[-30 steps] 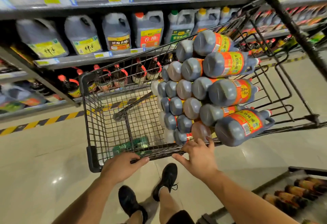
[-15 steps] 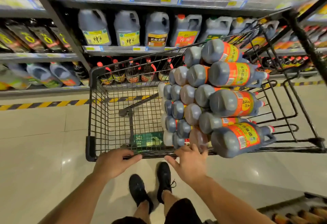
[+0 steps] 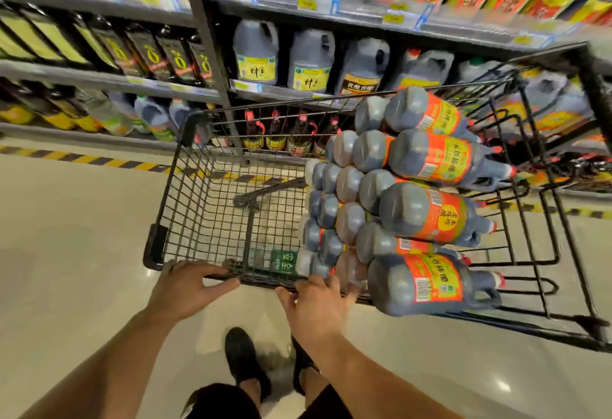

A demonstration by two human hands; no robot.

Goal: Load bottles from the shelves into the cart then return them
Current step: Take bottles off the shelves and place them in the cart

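Head view. The bottles (image 3: 427,213) lie on their sides, stacked in rows at the right end of the cart (image 3: 154,246), with red caps pointing right and bases facing left. My left hand (image 3: 188,289) grips the near rim by the left corner, fingers curled over the wire. My right hand (image 3: 314,306) is on the near rim further right. Its fingers are straight, tips touching the lowest bottles, and it grasps nothing. The shelves (image 3: 331,8) with jugs (image 3: 255,54) stand just beyond the far rim. The bottles look full, so likely heavy. The plastic looks stiff and smooth, probably slippery, and the stack could roll. Best to take the moulded handle by the neck, with the other palm under the base.
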